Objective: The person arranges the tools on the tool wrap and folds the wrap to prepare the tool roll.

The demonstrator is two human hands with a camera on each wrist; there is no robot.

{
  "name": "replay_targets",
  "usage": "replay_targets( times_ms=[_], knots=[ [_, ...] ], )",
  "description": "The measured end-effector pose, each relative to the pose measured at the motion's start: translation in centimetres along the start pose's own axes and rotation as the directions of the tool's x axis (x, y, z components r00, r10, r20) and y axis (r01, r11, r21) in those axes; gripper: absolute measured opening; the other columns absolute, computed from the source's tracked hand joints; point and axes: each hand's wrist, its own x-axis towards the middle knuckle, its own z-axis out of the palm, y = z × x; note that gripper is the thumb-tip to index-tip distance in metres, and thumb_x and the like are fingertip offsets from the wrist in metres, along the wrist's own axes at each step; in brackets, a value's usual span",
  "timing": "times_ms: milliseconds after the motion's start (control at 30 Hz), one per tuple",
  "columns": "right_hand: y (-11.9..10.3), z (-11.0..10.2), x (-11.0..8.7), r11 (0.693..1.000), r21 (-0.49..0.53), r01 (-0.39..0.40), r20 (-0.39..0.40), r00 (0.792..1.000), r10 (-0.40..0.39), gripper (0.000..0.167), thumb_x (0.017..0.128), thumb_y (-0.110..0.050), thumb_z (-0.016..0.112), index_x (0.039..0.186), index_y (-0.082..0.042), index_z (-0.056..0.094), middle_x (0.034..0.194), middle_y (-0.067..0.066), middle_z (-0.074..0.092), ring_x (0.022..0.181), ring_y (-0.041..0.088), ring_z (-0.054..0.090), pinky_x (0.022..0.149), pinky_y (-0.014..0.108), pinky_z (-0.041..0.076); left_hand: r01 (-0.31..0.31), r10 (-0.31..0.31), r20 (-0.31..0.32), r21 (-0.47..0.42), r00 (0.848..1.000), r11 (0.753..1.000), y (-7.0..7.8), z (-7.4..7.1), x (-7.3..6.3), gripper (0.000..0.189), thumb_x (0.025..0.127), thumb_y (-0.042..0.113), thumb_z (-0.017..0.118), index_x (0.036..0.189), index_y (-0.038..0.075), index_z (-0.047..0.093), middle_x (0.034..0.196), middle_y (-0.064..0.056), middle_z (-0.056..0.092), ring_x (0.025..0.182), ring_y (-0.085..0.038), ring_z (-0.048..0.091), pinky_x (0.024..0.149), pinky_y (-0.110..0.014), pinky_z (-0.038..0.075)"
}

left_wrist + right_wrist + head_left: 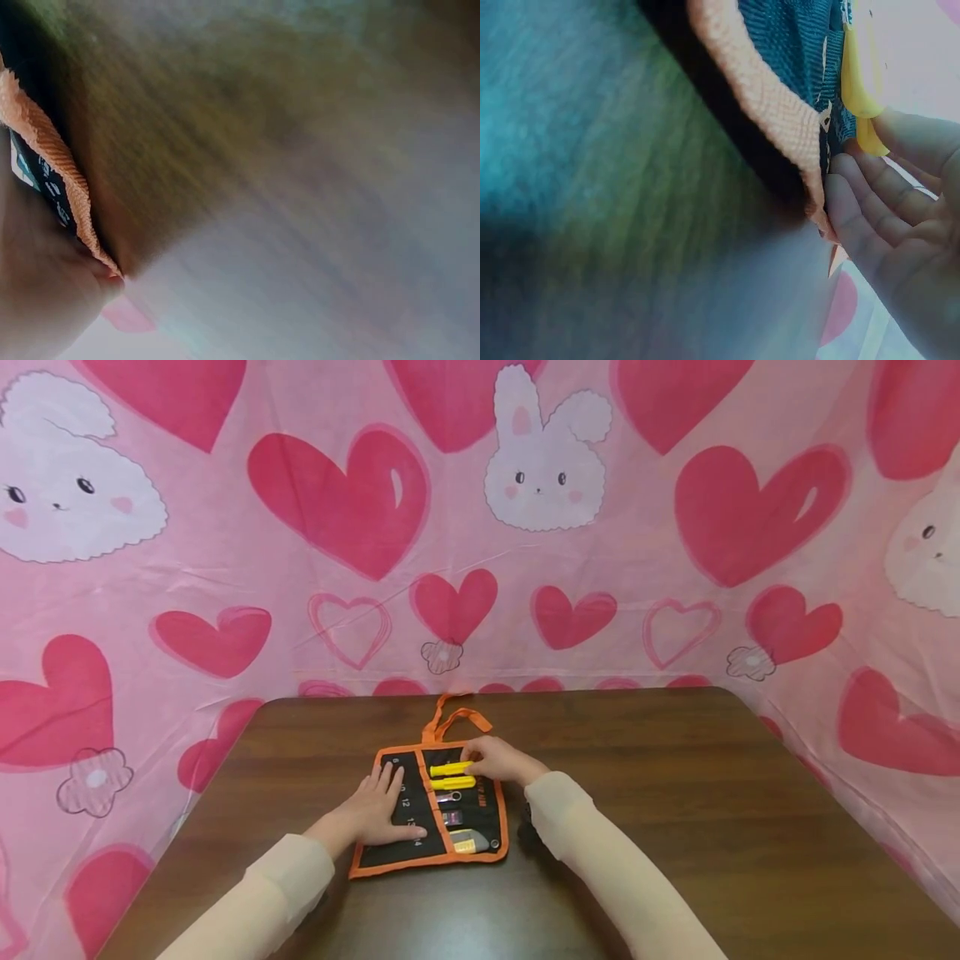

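A black tool roll point(491, 822) with orange edging lies unrolled on the table. My left hand point(373, 810) rests on its left panel, fingers spread over the printed numbers. At the upper right, my right hand point(497, 758) pinches the end of the upper yellow-handled screwdriver point(446, 769) between thumb and fingers. Its shaft is hidden in the pocket. Just below sits a second yellow-handled screwdriver point(453, 783). Further down, the pockets hold a wrench point(453, 796), a small dark packet point(452, 817) and a utility knife point(471, 841). In the right wrist view, fingertips point(842, 199) meet the roll's orange edge.
The brown wooden table point(675, 793) extends around the roll on all sides. Orange tie straps point(457, 717) trail from the roll's far edge toward the back of the table. Behind hangs a pink cloth point(465, 552) with hearts and rabbits.
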Motion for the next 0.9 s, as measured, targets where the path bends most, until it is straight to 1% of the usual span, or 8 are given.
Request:
replay_targets(
  times_ms=[200,333,500,767,833,900],
  knots=[
    [-0.36,0.03,0.27,0.998,-0.056,0.000,0.004,1.000,0.000,0.008,0.089,-0.017,0.062,0.092,-0.012,0.068,0.084,-0.004,0.060,0.073,0.014,0.052,0.070,0.028,0.045,-0.001,0.001,0.002,-0.004,1.000,1.000,0.13,-0.15,-0.06,0.115,0.069,0.076,0.054,0.145,-0.001,0.016,0.148,-0.027,0.011,0.135,-0.043,0.007,0.105,-0.053,0.013],
    [-0.41,0.23,0.45,0.998,-0.066,-0.012,-0.003,1.000,0.012,0.011,0.090,-0.019,0.061,0.094,-0.013,0.069,0.088,-0.004,0.061,0.077,0.013,0.053,0.074,0.029,0.046,0.002,-0.002,0.004,-0.008,1.000,1.000,0.19,-0.22,-0.09,0.115,0.069,0.076,0.054,0.145,-0.001,0.016,0.148,-0.027,0.011,0.134,-0.043,0.006,0.105,-0.054,0.014],
    [-0.35,0.44,0.67,0.997,-0.072,-0.004,-0.017,1.000,0.003,0.014,0.089,-0.019,0.062,0.098,-0.012,0.070,0.091,-0.003,0.062,0.079,0.014,0.053,0.077,0.031,0.046,0.001,-0.001,0.005,-0.004,1.000,1.000,0.08,-0.21,-0.11,0.114,0.069,0.076,0.054,0.145,-0.001,0.017,0.148,-0.027,0.011,0.134,-0.043,0.007,0.105,-0.054,0.014],
    [0.12,0.81,0.78,0.999,-0.034,-0.014,-0.034,0.999,0.013,0.019,0.089,-0.023,0.062,0.101,-0.011,0.071,0.093,-0.003,0.064,0.081,0.012,0.055,0.076,0.029,0.047,-0.008,0.008,-0.001,0.007,1.000,1.000,-0.05,-0.09,0.05,0.114,0.069,0.077,0.053,0.145,0.000,0.017,0.147,-0.027,0.012,0.134,-0.043,0.007,0.105,-0.054,0.014],
    [0.17,0.88,0.69,1.000,-0.013,-0.020,-0.033,0.999,0.019,0.019,0.089,-0.023,0.062,0.100,-0.010,0.071,0.092,-0.002,0.064,0.080,0.013,0.055,0.075,0.030,0.047,-0.007,0.007,0.000,0.009,1.000,1.000,-0.04,-0.11,0.06,0.114,0.069,0.077,0.053,0.145,0.000,0.018,0.148,-0.027,0.012,0.135,-0.043,0.007,0.105,-0.054,0.014],
    [0.16,0.89,0.57,1.000,0.005,-0.027,-0.034,0.999,0.027,0.020,0.089,-0.024,0.062,0.102,-0.010,0.070,0.096,-0.001,0.064,0.083,0.014,0.056,0.076,0.031,0.048,-0.004,0.004,0.004,0.010,1.000,1.000,-0.03,-0.15,0.03,0.114,0.068,0.077,0.053,0.146,0.000,0.017,0.148,-0.027,0.011,0.135,-0.043,0.006,0.105,-0.054,0.013]
  ],
)
